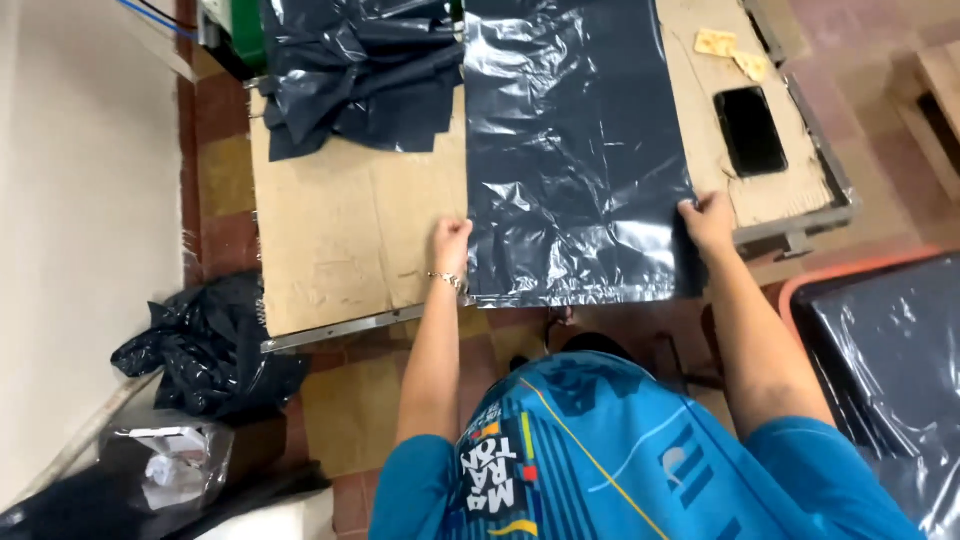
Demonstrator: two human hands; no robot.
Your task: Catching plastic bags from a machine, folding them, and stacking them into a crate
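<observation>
Okay, both hands working a black plastic sheet, glossy, wrinkled, lying flat and long on the cardboard-covered table, its near edge by the table's front. Left hand is pinching the near-left corner, fingers closed on the film. Right hand is gripping the near-right corner the same way. Pile of crumpled black sheets is sitting at far left of the table, touching the flat sheet's edge. Black phone is lying to the right, apart.

Glossy black plastic sheet on matt brown cardboard.
</observation>
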